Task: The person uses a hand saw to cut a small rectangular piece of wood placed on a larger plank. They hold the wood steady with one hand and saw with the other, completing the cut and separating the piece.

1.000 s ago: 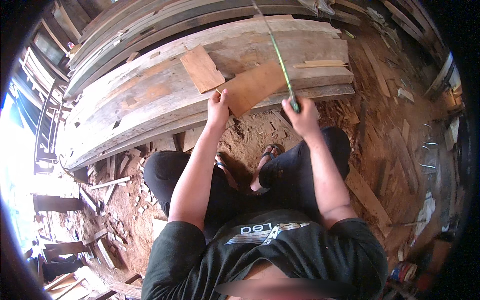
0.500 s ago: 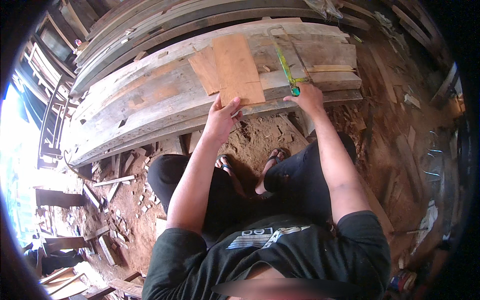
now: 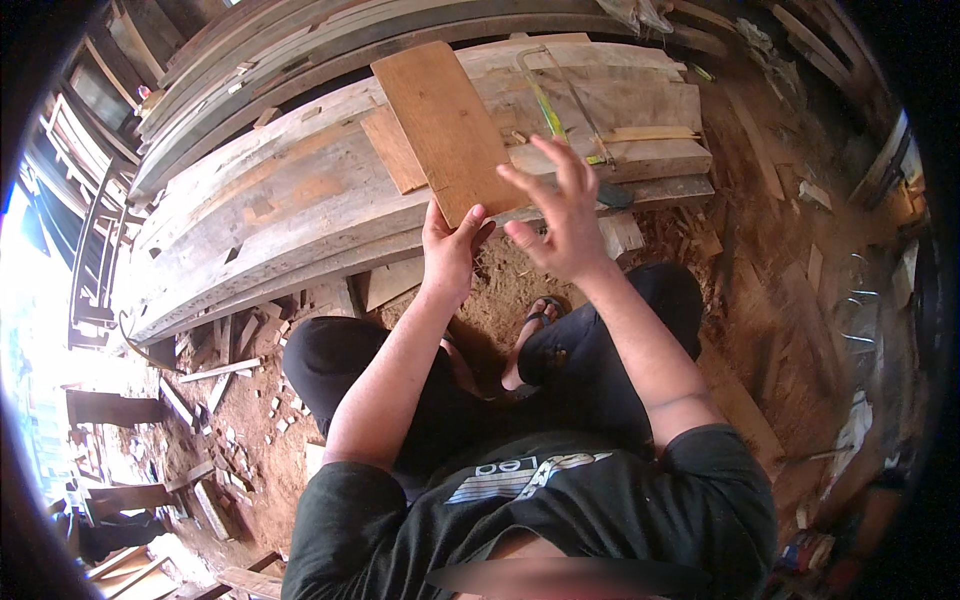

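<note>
A thin rectangular wooden board (image 3: 442,125) is pinched at its near end by my left hand (image 3: 452,245), its thumb on top. The board is tilted above the thick planks. Partly hidden under it, a smaller wooden piece (image 3: 393,150) lies on the planks. My right hand (image 3: 562,210) is raised just right of the board, fingers spread, holding nothing. Behind that hand a hacksaw (image 3: 545,107) with a yellow-green frame rests on the planks; its handle is partly covered by the hand.
Thick weathered planks (image 3: 290,190) form a low work surface in front of my knees. More long timbers (image 3: 330,60) are stacked beyond it. Wood offcuts (image 3: 215,385) litter the dirt floor on the left. A narrow light strip (image 3: 650,133) lies beside the hacksaw.
My right hand has let go of the hacksaw and moved left toward the board with spread fingers. My left hand has lifted and turned the board, its far end swinging left.
</note>
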### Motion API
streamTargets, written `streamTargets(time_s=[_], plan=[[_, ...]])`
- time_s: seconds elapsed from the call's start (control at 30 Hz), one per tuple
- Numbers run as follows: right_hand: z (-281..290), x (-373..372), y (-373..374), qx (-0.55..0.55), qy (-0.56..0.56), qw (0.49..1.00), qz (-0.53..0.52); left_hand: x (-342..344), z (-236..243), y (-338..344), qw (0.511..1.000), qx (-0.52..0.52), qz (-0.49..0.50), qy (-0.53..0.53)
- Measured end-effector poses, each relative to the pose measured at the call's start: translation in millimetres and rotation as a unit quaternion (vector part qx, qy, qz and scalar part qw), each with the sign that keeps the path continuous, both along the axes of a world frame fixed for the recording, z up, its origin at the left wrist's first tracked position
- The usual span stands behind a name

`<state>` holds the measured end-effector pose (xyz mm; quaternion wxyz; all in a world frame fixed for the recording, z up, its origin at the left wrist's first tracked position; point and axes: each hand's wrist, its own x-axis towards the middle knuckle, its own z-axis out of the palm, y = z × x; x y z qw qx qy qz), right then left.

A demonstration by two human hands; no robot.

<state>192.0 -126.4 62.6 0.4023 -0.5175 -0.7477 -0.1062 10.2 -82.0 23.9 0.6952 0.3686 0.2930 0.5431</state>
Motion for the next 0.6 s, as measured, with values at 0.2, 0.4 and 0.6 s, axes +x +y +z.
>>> streamTargets(time_s=[0.2, 0.4, 0.6], plan=[[-7.7, -22.2, 2.3, -0.091, -0.064, 0.993, -0.025, 1.3, -3.5, -1.0, 0.998, 0.042, -0.039, 0.002], [-11.4, -10.7, -1.6, -0.063, -0.020, 0.996, 0.056, 4.5, 2.8, -7.6, 0.997, 0.019, -0.062, -0.052], [-6.0, 1.2, -9.3, -0.049, 0.004, 0.992, 0.117, -3.1, 6.5, -8.9, 0.993, -0.001, -0.078, -0.089]])
